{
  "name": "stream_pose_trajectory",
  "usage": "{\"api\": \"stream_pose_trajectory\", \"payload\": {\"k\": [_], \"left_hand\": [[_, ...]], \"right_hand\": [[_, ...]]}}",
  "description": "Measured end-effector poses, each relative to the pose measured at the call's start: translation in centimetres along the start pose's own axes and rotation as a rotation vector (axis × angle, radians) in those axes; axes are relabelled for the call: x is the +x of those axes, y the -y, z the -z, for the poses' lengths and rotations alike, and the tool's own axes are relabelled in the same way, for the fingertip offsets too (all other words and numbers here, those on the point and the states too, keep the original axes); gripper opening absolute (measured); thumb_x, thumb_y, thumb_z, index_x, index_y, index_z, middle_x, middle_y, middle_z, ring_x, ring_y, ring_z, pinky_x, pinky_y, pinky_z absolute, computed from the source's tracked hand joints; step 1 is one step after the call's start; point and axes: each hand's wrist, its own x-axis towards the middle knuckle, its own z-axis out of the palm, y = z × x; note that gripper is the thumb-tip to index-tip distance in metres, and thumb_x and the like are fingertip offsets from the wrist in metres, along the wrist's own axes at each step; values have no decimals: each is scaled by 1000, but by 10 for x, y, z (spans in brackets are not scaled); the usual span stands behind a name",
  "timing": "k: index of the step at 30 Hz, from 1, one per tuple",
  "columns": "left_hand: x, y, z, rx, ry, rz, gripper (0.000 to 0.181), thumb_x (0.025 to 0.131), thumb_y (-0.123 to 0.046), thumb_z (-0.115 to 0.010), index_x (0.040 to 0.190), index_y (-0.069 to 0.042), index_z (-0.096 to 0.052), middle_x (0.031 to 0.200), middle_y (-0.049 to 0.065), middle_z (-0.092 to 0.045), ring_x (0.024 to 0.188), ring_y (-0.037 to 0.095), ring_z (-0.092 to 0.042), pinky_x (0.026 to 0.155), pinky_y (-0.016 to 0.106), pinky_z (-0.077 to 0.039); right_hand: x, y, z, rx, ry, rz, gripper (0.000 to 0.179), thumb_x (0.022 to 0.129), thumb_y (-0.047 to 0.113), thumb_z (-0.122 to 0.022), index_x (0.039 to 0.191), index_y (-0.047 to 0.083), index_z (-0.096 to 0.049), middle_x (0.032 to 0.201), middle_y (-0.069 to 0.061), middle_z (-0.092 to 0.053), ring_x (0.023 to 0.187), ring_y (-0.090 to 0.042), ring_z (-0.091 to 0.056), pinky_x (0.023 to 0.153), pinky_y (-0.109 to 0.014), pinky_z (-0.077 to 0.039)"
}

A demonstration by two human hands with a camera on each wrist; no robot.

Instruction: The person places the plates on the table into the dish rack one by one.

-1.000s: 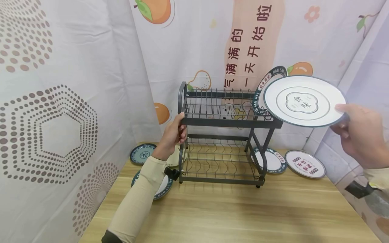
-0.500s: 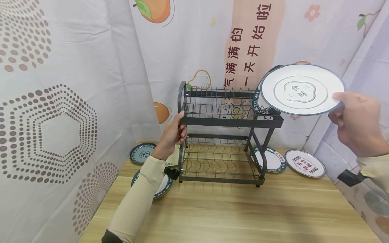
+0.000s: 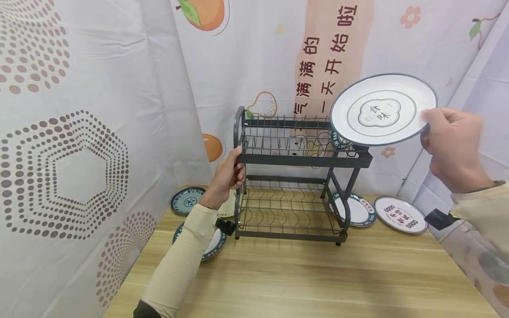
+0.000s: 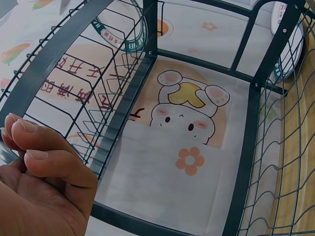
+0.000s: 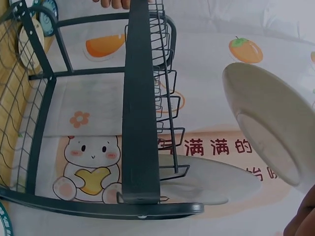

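A dark two-tier dish rack [image 3: 304, 160] stands on the wooden table. My left hand [image 3: 226, 179] grips the front left corner of its upper tier; curled fingers show beside the rail in the left wrist view. Above the rack's right end, my right hand [image 3: 455, 148] pinches the right edge of a white plate [image 3: 381, 110] with a thin dark rim, its lettered face tilted toward the head camera. Behind it, another plate [image 5: 211, 179] with a dark lettered rim stands at the right end of the upper tier, mostly hidden in the head view.
Left of the rack lie a blue patterned plate [image 3: 188, 201], a partly hidden cream plate [image 3: 228, 208] and a dark-rimmed plate [image 3: 216, 243]. Toward the right are another dark-rimmed plate [image 3: 355, 212] and a white plate with red lettering [image 3: 401, 215]. A printed curtain [image 3: 254, 53] hangs behind.
My right hand has lifted the plate higher and moved it leftward, so it covers more of the plate standing in the rack. My left hand has stayed on the rack corner.
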Motion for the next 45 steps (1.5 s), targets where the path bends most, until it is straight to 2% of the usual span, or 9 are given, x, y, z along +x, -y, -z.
{"api": "stream_pose_trajectory", "payload": {"k": [9, 13, 17, 22, 28, 31, 36, 39, 45], "left_hand": [[-2, -3, 0, 21, -1, 7, 60, 103, -62, -49, 73, -11, -40, 57, 1, -45, 46, 14, -38, 47, 28, -33], [-3, -2, 0, 25, 5, -4, 60, 103, -61, -50, 73, -10, -41, 57, 1, -45, 46, 14, -38, 47, 29, -32], [-2, -2, 1, 23, 3, -15, 60, 102, -62, -50, 73, -11, -42, 57, 1, -45, 45, 14, -38, 46, 28, -32], [-3, -3, 0, 13, -4, -18, 60, 101, -64, -50, 73, -11, -42, 57, 0, -45, 45, 13, -38, 46, 27, -32], [-3, -2, 0, 4, -2, -9, 60, 100, -64, -52, 72, -12, -42, 56, 0, -46, 44, 13, -38, 46, 26, -33], [-2, -1, 1, 0, -7, -2, 60, 100, -64, -52, 71, -13, -42, 55, 0, -46, 44, 13, -38, 45, 25, -34], [-2, -1, 3, 1, -18, 5, 61, 100, -64, -53, 70, -12, -42, 55, -1, -46, 44, 13, -39, 45, 25, -34], [-2, 0, 2, 0, -21, 5, 61, 99, -64, -54, 70, -12, -43, 55, -1, -46, 44, 13, -39, 45, 25, -34], [-3, -1, -1, -5, -15, -3, 61, 99, -64, -53, 69, -13, -43, 55, -1, -45, 44, 12, -39, 45, 26, -32]], "right_hand": [[12, 0, -18, -375, 17, 10, 42, 92, 0, -46, 50, -5, -49, 37, -1, -42, 29, -8, -31, 33, -30, -13], [14, -3, -22, -634, 15, 87, 41, 91, 5, -45, 51, -2, -48, 37, 2, -41, 28, -7, -29, 29, -28, -17], [16, -3, -27, -792, 10, 187, 40, 91, 13, -48, 53, -1, -49, 39, 4, -37, 35, -8, -28, 36, -26, -17], [17, -9, -41, -851, -24, 399, 39, 88, 13, -50, 51, 1, -49, 43, 12, -35, 48, -8, -27, 50, -26, -19], [18, -19, -55, -880, -37, 605, 38, 85, 11, -50, 48, 3, -47, 47, 27, -33, 47, 2, -26, 53, -24, -19], [19, -24, -60, -908, -47, 646, 37, 86, 11, -50, 50, 4, -46, 48, 18, -41, 47, 7, -25, 53, -26, -19], [18, -33, -65, -958, -51, 666, 35, 87, 12, -51, 55, 1, -49, 56, -13, -54, 51, 14, -19, 54, -32, -20], [16, -40, -66, -991, -30, 697, 35, 88, 13, -51, 55, 1, -48, 55, -18, -51, 50, 5, -23, 52, -39, -21], [13, -53, -71, -1040, 24, 779, 38, 90, 15, -48, 53, 5, -45, 49, -15, -45, 46, -31, -37, 46, -44, -21]]}}
